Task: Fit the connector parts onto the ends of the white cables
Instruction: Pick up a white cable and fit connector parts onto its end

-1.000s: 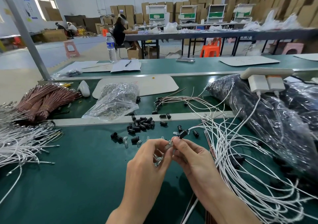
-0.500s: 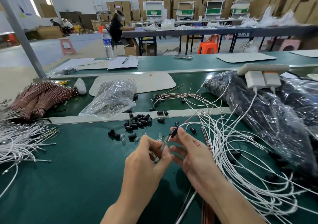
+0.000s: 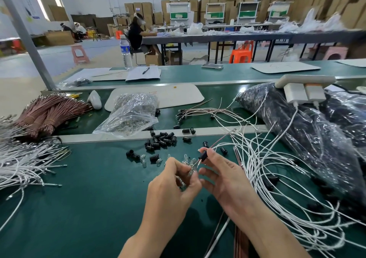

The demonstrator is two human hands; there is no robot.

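My left hand [image 3: 174, 184] pinches a small clear bulb-like part [image 3: 190, 171] and holds a few more clear parts in its curled fingers. My right hand [image 3: 223, 180] pinches a black connector sleeve [image 3: 203, 156] threaded on a white cable [image 3: 223, 144], its other fingers spread. The wire tips below the sleeve point at the clear part. Loose black sleeves [image 3: 161, 139] and clear parts [image 3: 143, 159] lie on the green mat just beyond my hands. A tangle of white cables [image 3: 277, 178] spreads to the right.
Bundled white cables [image 3: 21, 164] and brown wire bundles [image 3: 47, 113] lie at the left. A clear bag of metal parts [image 3: 130, 115] sits beyond the rail. Large black plastic bags [image 3: 309, 139] with a power strip [image 3: 303, 79] fill the right side.
My right hand has drawn the black sleeve up and away from the left hand, baring the wire tips, and its lower fingers have spread. The left hand has kept its place.
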